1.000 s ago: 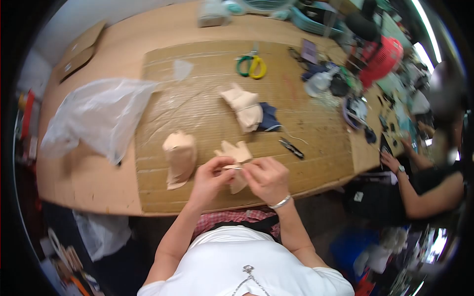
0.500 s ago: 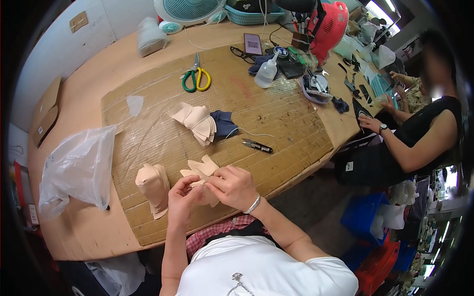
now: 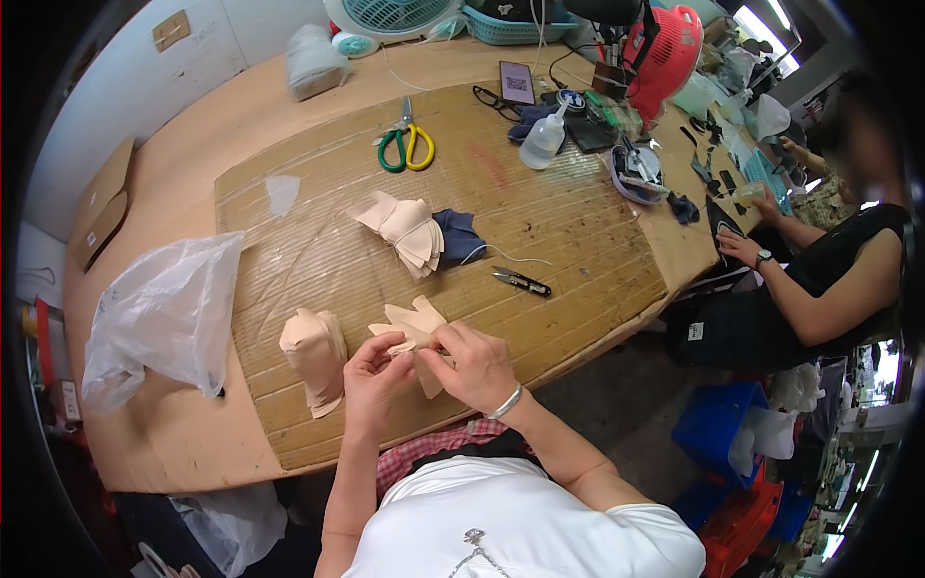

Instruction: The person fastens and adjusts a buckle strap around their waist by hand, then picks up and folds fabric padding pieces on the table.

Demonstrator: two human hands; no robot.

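My left hand (image 3: 374, 381) and my right hand (image 3: 474, 368) meet near the table's front edge. Both have fingers pinched on beige cut pieces (image 3: 414, 318), thin and leather-like, which fan out beyond my fingertips. Left of my hands stands a stack of similar beige pieces (image 3: 314, 356). Farther back lies a bundle of beige pieces (image 3: 397, 227) with a cord round it, against dark blue pieces (image 3: 459, 235). A pale cord (image 3: 520, 258) trails from there. Black thread snips (image 3: 521, 280) rest to its right, and scissors (image 3: 407, 144) with green and yellow handles lie behind.
A cardboard sheet (image 3: 578, 236) covers the table's middle. Left is a clear plastic bag (image 3: 164, 308). Toward the back right are a squeeze bottle (image 3: 544, 140), a phone (image 3: 516, 83), a tray of small tools (image 3: 638, 173) and a red fan (image 3: 665, 53). A co-worker (image 3: 829, 270) sits at right.
The whole view has shifted slightly, so the table things appear farther right. My hands stay together on the beige pieces, with the fingers slightly rearranged.
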